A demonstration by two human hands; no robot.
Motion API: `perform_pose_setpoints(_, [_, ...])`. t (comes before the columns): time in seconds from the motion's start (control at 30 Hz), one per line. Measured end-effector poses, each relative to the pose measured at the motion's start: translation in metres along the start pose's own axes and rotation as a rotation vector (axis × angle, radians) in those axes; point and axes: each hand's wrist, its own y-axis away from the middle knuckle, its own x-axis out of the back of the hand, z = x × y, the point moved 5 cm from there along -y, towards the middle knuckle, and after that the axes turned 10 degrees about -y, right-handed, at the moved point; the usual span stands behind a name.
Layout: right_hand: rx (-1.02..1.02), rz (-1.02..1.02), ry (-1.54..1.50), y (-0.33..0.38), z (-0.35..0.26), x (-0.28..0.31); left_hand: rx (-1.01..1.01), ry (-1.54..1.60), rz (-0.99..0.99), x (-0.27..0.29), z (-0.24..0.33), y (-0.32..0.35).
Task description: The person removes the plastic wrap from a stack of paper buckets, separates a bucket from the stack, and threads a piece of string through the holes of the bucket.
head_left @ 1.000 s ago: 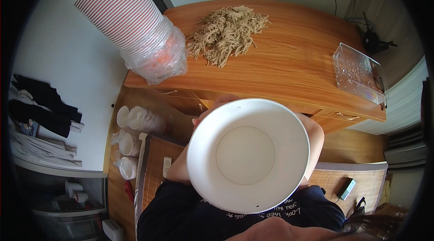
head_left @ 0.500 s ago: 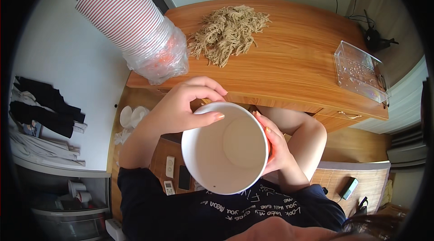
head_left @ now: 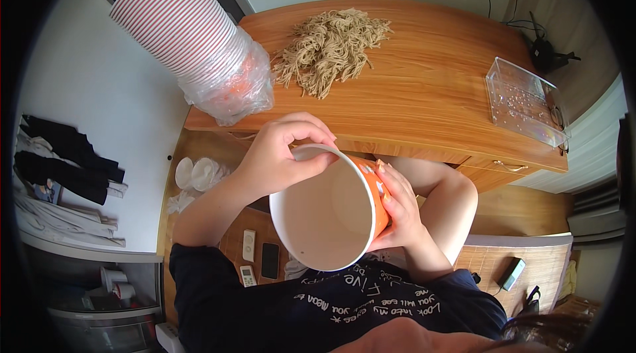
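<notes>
Both hands hold an orange paper bowl with a white inside, tilted so its open mouth faces me, just in front of the wooden table. My left hand grips the bowl's upper left rim, fingers curled over the edge. My right hand cups the orange outer wall on the right. A heap of tan noodles lies on the table beyond the bowl.
A tall stack of red-striped paper bowls in a plastic sleeve leans on the table's left end. A clear plastic box sits at the right. Two remotes and a phone lie on the floor by my knees; white lids lie further left.
The bowl has dropped lower and turned from facing me squarely to tilted. My left hand has come up over its rim, and both hands now show around it.
</notes>
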Motion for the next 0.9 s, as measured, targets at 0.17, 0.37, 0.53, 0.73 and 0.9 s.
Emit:
perform_pose_setpoints(0.17, [-0.007, -0.001, 0.027, 0.0, -0.001, 0.001, 0.015, 0.047, 0.005, -0.004, -0.002, -0.001])
perform_pose_setpoints(0.37, [-0.008, -0.004, -0.005, 0.002, 0.001, 0.003, 0.023, 0.054, 0.013, -0.007, -0.001, -0.005])
perform_pose_setpoints(0.53, [-0.062, -0.025, -0.168, 0.008, 0.008, 0.007, -0.036, -0.042, -0.01, -0.004, 0.002, -0.008])
perform_pose_setpoints(0.73, [-0.093, -0.04, -0.274, 0.01, 0.008, 0.006, -0.086, -0.145, 0.006, -0.001, 0.01, -0.008])
perform_pose_setpoints(0.9, [-0.091, -0.046, -0.279, 0.012, 0.008, 0.007, -0.117, -0.192, -0.004, -0.001, 0.014, -0.009])
